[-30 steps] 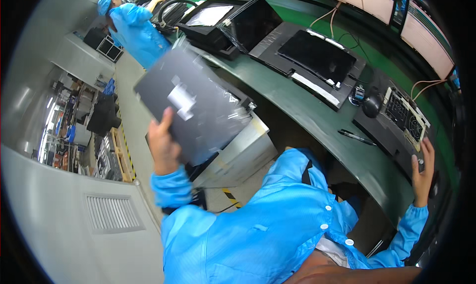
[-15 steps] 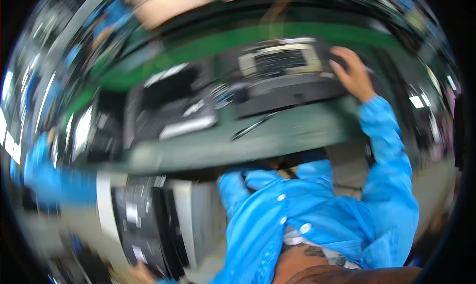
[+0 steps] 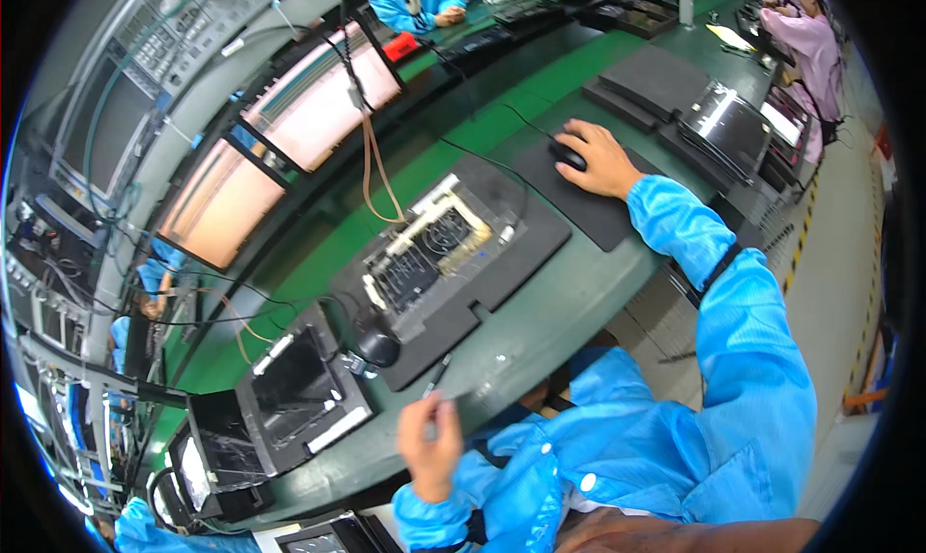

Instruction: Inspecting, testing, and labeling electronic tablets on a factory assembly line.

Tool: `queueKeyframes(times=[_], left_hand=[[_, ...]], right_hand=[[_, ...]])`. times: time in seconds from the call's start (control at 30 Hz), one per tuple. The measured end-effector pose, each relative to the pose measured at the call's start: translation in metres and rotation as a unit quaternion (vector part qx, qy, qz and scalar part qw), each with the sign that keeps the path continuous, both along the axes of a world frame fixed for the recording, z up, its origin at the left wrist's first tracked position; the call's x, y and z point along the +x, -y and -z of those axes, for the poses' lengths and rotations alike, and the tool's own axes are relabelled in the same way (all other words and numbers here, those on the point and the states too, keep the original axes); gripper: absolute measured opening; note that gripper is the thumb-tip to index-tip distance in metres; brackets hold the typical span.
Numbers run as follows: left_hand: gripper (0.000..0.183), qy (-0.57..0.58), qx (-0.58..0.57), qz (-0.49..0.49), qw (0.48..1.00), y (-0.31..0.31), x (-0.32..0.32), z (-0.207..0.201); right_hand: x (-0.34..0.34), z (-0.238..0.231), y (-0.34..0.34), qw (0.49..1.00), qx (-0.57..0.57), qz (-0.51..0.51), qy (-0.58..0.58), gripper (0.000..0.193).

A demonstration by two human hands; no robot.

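My right hand (image 3: 596, 159) rests over a black computer mouse (image 3: 571, 155) with its fingers curled round it, on a dark mat (image 3: 606, 223). Motion smears my left hand (image 3: 431, 447), which hovers by the table's front edge. Just beyond its fingertips a dark pen (image 3: 439, 372) lies on the green table; whether they touch, I cannot tell. Between the hands, on a black foam pad (image 3: 521, 271), sits a dark, flat device with a cream border (image 3: 473, 213). A rounded black object (image 3: 376, 341) stands at the pad's left corner.
Two more dark panels, one like a screen (image 3: 294, 384), lie to the left. Black cases (image 3: 723, 128) sit at the right. Lit pale panels (image 3: 323, 99) hang behind the green strip, with cables dangling. Co-workers in blue (image 3: 424, 3) and pink (image 3: 805, 51) sit farther off.
My view has swung to the right. My left hand has risen from beside the black boxes at lower left to the table's front edge. My right hand is now plainly on the mouse.
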State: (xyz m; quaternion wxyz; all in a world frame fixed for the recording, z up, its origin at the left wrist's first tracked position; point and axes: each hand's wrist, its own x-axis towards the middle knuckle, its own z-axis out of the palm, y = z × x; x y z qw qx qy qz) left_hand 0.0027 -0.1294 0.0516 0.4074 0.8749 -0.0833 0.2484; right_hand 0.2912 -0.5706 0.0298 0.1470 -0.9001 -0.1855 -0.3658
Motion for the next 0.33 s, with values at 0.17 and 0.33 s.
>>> queueKeyframes(times=[0.17, 0.33], left_hand=[[0.022, -0.07, -0.049, 0.113, 0.99, 0.057, 0.037, 0.014], [0.022, -0.042, -0.022, 0.104, 0.993, 0.059, 0.037, 0.023]], right_hand=[[-0.001, 0.0, -0.006, 0.999, -0.02, -0.014, -0.034, 0.05], [-0.004, -0.011, 0.003, 0.999, 0.021, 0.029, 0.014, 0.062]])
